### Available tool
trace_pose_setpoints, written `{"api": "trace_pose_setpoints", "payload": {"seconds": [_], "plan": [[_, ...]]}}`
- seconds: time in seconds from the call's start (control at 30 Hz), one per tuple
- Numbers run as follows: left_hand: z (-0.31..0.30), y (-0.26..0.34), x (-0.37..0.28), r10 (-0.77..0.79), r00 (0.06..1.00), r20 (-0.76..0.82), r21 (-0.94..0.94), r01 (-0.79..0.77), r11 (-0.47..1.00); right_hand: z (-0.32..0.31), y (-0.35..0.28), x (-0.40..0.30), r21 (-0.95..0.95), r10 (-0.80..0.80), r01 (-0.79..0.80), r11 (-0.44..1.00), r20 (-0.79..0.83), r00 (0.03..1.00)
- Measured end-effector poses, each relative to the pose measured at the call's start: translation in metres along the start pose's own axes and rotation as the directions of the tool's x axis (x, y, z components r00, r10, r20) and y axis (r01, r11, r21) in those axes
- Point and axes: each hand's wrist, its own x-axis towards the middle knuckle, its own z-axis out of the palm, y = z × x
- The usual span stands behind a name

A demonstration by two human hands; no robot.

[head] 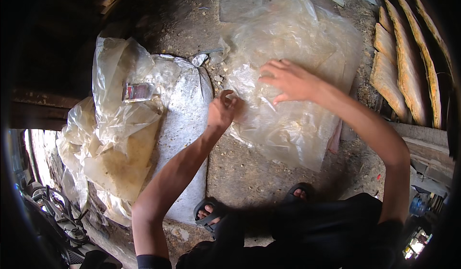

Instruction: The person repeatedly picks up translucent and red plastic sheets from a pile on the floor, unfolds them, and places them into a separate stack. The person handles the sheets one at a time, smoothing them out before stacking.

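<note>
A crumpled clear plastic sheet [306,125] lies spread on the dirty ground in front of me. My right hand [284,80] is over its middle, palm down with the fingers spread and bent. Near the sheet's left edge is my left hand [224,109], fingers curled; whether it pinches any plastic cannot be made out. A filled white woven sack [183,125], tied at its top corner, lies to the left of that hand. More crumpled plastic sheeting [122,161] rests partly on the sack's left side, with a small red and dark packet [138,92] on it.
Several rough-edged slabs [389,71] stand on edge at the right, above a wooden beam [425,135]. A motorbike [65,218] is at the lower left. My sandalled feet are at the lower middle, one beside the sack. Small crumbs lie scattered on the ground [245,175].
</note>
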Motion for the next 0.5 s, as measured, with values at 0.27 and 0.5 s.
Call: {"api": "trace_pose_setpoints", "payload": {"seconds": [0.27, 0.5], "plan": [[-0.008, -0.002, -0.005, 0.022, 0.999, -0.040, 0.021, -0.021, 1.000, 0.004, 0.005, -0.019, 0.093, 0.068, -0.056, 0.994, -0.123, 0.990], [-0.019, -0.017, -0.009, 0.036, 0.999, -0.039, -0.192, -0.043, 0.980, -0.042, -0.004, -0.091, 0.257, 0.207, -0.188, 0.948, -0.051, 0.977]]}}
